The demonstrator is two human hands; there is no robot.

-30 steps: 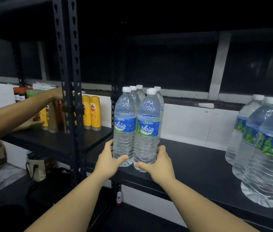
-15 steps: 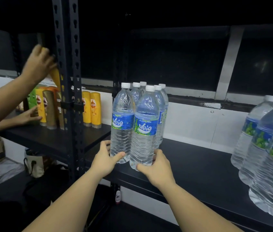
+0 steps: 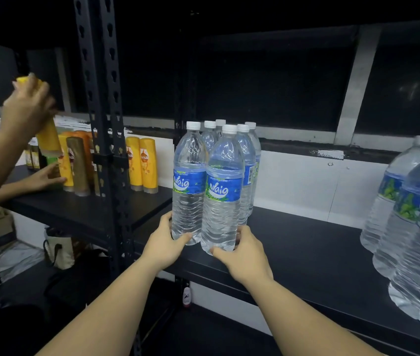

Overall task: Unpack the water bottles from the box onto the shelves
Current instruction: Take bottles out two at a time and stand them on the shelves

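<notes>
**Entry: water bottles, cluster of six, black shelf**

Item: six capped water bottles (image 3: 205,186) in two files of three, standing on the black shelf (image 3: 306,253) near its front edge, just right of the perforated upright (image 3: 100,124). My left hand (image 3: 163,242) curls round the base of the front-left bottle (image 3: 189,186); my right hand (image 3: 242,255) curls round the base of the front-right bottle (image 3: 223,191).

Risk: gripped so low, the tall bottles could tip if I push sharply; the front pair stand close to the shelf lip and could slide off.

Further right of the cluster, well apart: at least three larger water bottles (image 3: 414,227), partly cut off by the frame.

Left of the upright: another person's hand (image 3: 27,106) lifts a yellow bottle (image 3: 46,134); two yellow bottles (image 3: 142,164) stand between the upright and the cluster. The rest there overlap beyond counting. No box in view.
</notes>
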